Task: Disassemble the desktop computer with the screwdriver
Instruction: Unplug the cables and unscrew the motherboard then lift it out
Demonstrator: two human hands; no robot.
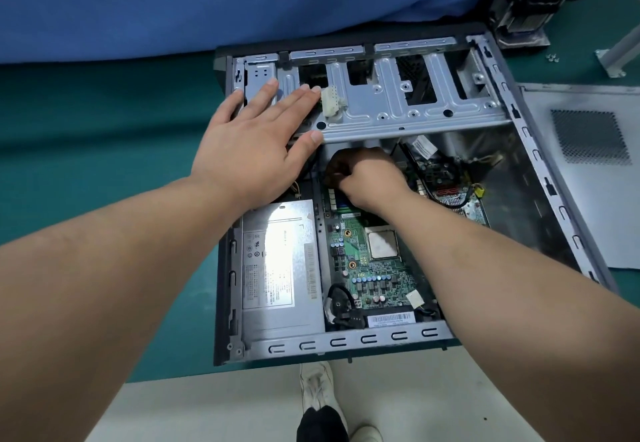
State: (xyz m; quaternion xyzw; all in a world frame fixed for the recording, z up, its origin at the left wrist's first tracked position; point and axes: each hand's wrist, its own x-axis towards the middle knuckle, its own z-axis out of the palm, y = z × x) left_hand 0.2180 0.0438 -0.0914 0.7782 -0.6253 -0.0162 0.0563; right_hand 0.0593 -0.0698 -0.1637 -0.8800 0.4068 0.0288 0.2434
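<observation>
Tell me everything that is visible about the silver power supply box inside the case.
The power supply is a plain silver metal box that lies flat in the near left corner of the open computer case, beside the green motherboard. Its top carries a white printed label and a barcode strip, and it reflects bright light. The left forearm passes above its far corner; contact cannot be judged.

The computer case is laid open on the table. Inside the case, the drive cage is set along the far side, the power supply at the near left, and the motherboard to the right of it. A white connector is rested on the cage. The removed side panel is placed flat to the right of the case, and a heatsink fan beyond its far right corner.
</observation>
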